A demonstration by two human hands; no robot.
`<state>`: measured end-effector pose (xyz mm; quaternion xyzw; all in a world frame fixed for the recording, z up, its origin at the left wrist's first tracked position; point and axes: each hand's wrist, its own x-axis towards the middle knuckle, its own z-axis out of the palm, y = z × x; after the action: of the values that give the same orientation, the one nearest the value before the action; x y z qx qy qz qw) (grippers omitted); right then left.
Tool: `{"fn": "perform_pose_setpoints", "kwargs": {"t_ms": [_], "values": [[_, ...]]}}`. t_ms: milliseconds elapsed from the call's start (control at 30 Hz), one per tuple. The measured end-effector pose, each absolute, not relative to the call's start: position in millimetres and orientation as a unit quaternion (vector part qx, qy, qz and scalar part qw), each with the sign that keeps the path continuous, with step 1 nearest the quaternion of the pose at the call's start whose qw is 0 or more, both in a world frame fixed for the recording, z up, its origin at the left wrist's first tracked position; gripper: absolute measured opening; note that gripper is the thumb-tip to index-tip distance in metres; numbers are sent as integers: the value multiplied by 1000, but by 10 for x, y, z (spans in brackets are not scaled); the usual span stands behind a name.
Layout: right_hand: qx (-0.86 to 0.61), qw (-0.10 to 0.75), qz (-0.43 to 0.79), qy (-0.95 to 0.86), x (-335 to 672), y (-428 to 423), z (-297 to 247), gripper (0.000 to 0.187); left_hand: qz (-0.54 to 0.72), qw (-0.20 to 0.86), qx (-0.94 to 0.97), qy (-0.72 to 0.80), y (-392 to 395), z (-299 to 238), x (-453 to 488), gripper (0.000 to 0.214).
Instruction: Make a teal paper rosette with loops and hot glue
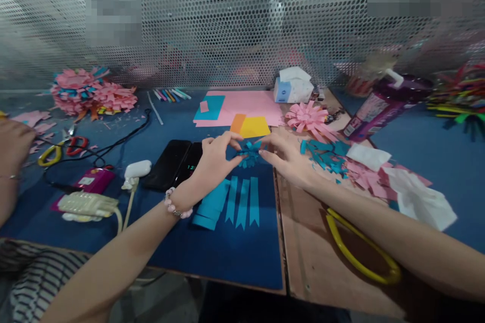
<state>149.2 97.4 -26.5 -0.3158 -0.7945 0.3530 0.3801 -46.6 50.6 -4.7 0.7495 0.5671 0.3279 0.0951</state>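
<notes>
A small blue paper flower (249,155) with layered petals sits between my two hands, over the table. From the left, my left hand (222,154) has its thumb and forefinger at the flower's petals. Opposite it, my right hand (284,156) holds the flower's right edge with its fingertips. Blue paper strips (242,202) with notched ends lie just below, beside a partly curled blue paper piece (212,207). Beyond the hands are a yellow paper (255,126) and an orange paper (237,123) on large pink sheets (250,102).
Blue scraps (329,155), pink scraps (369,179) and scissors with a yellow handle (364,250) lie right. A purple bottle (379,108) leans beyond a pink flower (308,117). Left are phones (168,164), a power strip (89,205), cables and another person's hand (15,146).
</notes>
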Motion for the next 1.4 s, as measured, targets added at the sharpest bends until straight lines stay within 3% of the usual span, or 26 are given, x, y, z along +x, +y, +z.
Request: {"fn": "perform_pose_setpoints", "kwargs": {"t_ms": [200, 367, 667, 933, 1267, 1400], "values": [[-219, 436, 129, -863, 1511, 932, -226, 53, 386, -98, 777, 487, 432, -60, -518, 35], [-162, 491, -5, -856, 1524, 904, -302, 50, 331, -178, 831, 411, 380, -148, -666, 33], [-111, 458, -4, -882, 1612, 852, -275, 38, 332, -256, 854, 308, 308, -128, -712, 42], [-103, 450, 2, -887, 1603, 832, -284, 36, 320, -192, 865, 337, 309, -153, -730, 40], [-93, 454, 11, -886, 1594, 808, -236, 33, 325, -249, 861, 302, 292, -116, -711, 42], [-97, 448, 15, -889, 1595, 808, -242, 32, 308, -212, 866, 331, 293, -136, -721, 41]]}}
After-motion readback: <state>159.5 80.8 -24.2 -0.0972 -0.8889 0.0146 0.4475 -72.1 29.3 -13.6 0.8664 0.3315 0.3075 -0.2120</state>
